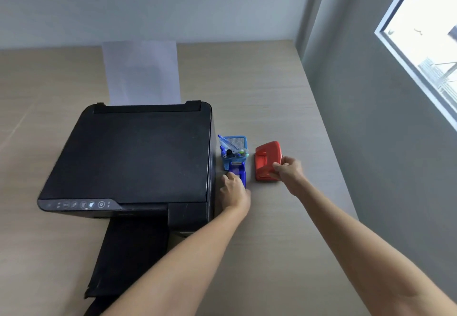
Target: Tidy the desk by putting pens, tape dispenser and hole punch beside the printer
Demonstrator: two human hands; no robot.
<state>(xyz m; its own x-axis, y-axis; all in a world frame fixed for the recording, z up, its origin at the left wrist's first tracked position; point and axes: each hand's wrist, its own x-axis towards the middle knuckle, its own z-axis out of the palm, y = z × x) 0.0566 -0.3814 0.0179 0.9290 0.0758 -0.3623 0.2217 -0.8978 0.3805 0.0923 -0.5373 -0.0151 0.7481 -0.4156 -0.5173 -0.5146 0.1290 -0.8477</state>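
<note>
On the light wood table [272, 88], the black printer [133, 152] sits at your 10 o'clock. Just beside its right edge stands a blue mesh holder [236, 153] of pens [226, 142]. Touching the holder's near side is the blue tape dispenser [239, 171], and your left hand [235, 192] has its fingers closed around it. At 1 o'clock, your right hand [288, 171] grips the red hole punch [267, 158], near the holder.

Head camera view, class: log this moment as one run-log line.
left hand: gripping blue tape dispenser | right hand: gripping red hole punch | blue mesh pen holder: beside black printer | tan wooden desk
</note>
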